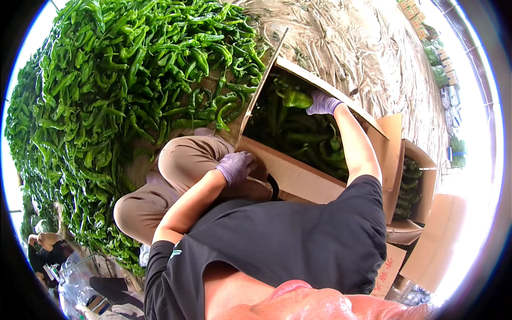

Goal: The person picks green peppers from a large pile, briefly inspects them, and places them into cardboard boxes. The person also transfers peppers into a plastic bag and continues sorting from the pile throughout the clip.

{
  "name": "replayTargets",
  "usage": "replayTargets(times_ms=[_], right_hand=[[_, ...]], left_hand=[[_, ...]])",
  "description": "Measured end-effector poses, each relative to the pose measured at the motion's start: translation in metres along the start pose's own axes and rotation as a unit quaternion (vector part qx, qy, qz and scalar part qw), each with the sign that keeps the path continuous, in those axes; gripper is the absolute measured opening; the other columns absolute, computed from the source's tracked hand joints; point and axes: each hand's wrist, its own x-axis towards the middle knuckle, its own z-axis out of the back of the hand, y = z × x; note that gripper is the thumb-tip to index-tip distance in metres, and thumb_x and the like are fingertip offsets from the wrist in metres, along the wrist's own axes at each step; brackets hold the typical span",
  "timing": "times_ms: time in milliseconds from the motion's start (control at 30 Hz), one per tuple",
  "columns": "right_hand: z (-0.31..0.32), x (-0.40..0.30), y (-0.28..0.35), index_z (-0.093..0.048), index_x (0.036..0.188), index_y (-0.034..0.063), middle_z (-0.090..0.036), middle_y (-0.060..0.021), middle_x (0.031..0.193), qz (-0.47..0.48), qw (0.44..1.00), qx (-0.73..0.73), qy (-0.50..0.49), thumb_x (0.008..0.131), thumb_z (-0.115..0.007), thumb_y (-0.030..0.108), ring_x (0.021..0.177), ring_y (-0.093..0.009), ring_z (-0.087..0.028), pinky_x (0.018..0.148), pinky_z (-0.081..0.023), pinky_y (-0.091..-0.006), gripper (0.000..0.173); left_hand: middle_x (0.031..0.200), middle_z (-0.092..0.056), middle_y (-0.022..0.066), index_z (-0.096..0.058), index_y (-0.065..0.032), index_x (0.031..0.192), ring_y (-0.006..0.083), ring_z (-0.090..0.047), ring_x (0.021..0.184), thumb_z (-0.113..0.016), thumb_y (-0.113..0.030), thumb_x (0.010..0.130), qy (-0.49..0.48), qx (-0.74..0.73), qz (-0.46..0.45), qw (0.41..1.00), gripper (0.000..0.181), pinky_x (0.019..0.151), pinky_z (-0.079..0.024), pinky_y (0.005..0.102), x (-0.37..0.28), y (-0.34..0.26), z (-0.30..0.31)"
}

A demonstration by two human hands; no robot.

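Observation:
Inside an open cardboard box point(308, 174), my right hand point(325, 103), in a purple knit glove, holds a large green pepper point(295, 99) by one end. More long green peppers point(308, 138) lie in the shade at the bottom of the box. My left hand point(237, 166), gloved the same way, is by my knee at the near left corner of the box. Its fingers curl towards the near flap, and whether they grip the flap is hidden. To the left spreads a large heap of long green peppers point(132, 72).
A second open carton point(429, 196) with green peppers stands at the right, among other cardboard flaps point(434, 240). Crumpled plastic sheeting point(372, 48) covers the ground beyond the box. Another person point(50, 252) sits at lower left near clear plastic bags point(76, 280). Stacked cartons point(414, 18) line the far right.

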Motion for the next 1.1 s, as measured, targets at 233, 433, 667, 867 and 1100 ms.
replayTargets(times_ms=[233, 433, 667, 867, 1100], right_hand=[[-0.008, -0.049, 0.087, -0.049, 0.122, -0.0030, -0.051, -0.0296, 0.122, 0.035, 0.989, 0.142, -0.009, 0.069, -0.065, 0.056, 0.111, -0.042, -0.051, 0.095, -0.042, -0.0441, 0.081], [-0.065, -0.052, 0.106, -0.030, 0.140, 0.0014, -0.043, -0.0288, 0.132, 0.144, 0.970, 0.198, 0.009, 0.083, -0.058, 0.042, 0.119, -0.040, -0.046, 0.101, -0.038, -0.0414, 0.075], [-0.077, -0.037, 0.098, -0.039, 0.135, 0.0020, -0.056, -0.0234, 0.119, 0.130, 0.974, 0.183, -0.019, 0.083, -0.060, 0.018, 0.111, -0.038, -0.052, 0.095, -0.043, -0.0401, 0.058], [-0.080, -0.040, 0.118, -0.053, 0.124, 0.0044, -0.058, -0.0217, 0.115, 0.176, 0.910, 0.364, -0.090, 0.083, -0.061, 0.016, 0.107, -0.037, -0.055, 0.095, -0.043, -0.0384, 0.044], [-0.104, -0.030, 0.119, -0.058, 0.119, 0.0060, -0.060, -0.0205, 0.111, 0.122, 0.933, 0.319, -0.111, 0.084, -0.059, 0.020, 0.105, -0.037, -0.055, 0.095, -0.042, -0.0390, 0.037]], left_hand=[[0.100, -0.060, 0.0194, -0.056, -0.0050, 0.106, 0.0384, -0.058, 0.094, -0.052, -0.032, 0.089, -0.089, -0.038, 0.014, 0.995, 0.032, 0.079, -0.047, 0.0462, -0.001, -0.001, 0.001], [0.104, -0.061, 0.0183, -0.054, -0.0044, 0.114, 0.0372, -0.058, 0.096, -0.058, -0.027, 0.087, -0.167, -0.112, 0.007, 0.980, 0.036, 0.080, -0.047, 0.0436, 0.001, 0.005, 0.000], [0.102, -0.062, 0.0192, -0.054, -0.0047, 0.115, 0.0366, -0.059, 0.096, -0.060, -0.026, 0.086, -0.141, -0.093, 0.001, 0.986, 0.036, 0.081, -0.048, 0.0421, 0.001, 0.007, -0.002], [0.102, -0.062, 0.0194, -0.055, -0.0049, 0.114, 0.0367, -0.059, 0.097, -0.059, -0.025, 0.086, -0.120, -0.094, 0.007, 0.988, 0.035, 0.081, -0.048, 0.0419, -0.001, 0.008, -0.004], [0.105, -0.061, 0.0192, -0.055, -0.0044, 0.112, 0.0368, -0.058, 0.099, -0.057, -0.026, 0.087, -0.076, -0.066, -0.009, 0.995, 0.033, 0.084, -0.046, 0.0421, 0.006, 0.003, -0.001]])
